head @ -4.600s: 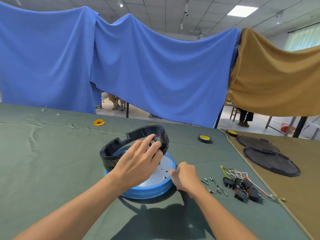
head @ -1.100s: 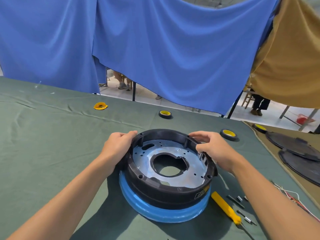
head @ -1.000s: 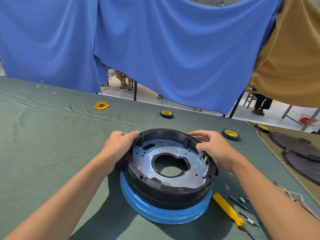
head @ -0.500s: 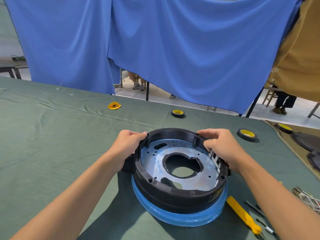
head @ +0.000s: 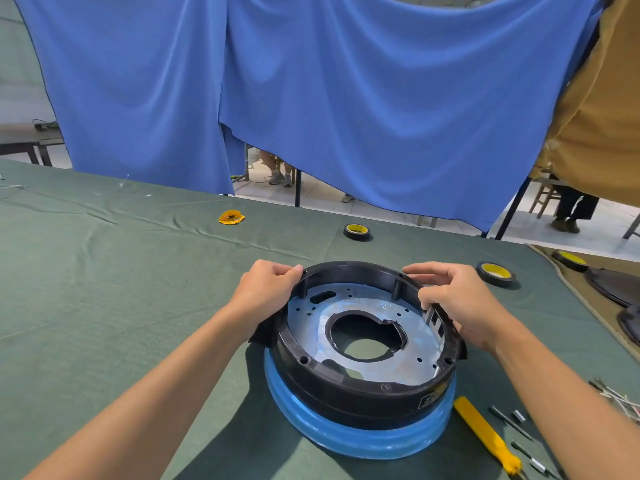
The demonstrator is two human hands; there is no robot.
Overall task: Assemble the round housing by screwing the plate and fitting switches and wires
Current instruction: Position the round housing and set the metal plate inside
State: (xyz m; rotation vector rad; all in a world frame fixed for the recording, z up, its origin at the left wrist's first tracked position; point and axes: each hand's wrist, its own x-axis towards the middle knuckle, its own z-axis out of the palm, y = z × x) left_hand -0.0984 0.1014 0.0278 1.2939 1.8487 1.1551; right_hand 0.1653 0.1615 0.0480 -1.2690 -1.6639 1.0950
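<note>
Green cloth covers the table and stretches wide to the left of the black round housing. The housing sits on a blue ring, with the metal plate lying inside it. The left hand grips the housing's far-left rim, and the right hand pinches its far-right rim. A yellow screwdriver and wires lie to the right. The housing's label is unreadable.

Can't actually read anything here tbh. Spotted a black-and-yellow sticker on the outer wall of the black housing, around 4 o'clock, way too blurry. Same story for the print inside the tape roll at 12 o'clock and the tape roll at 2 o'clock: just smudges.
</note>
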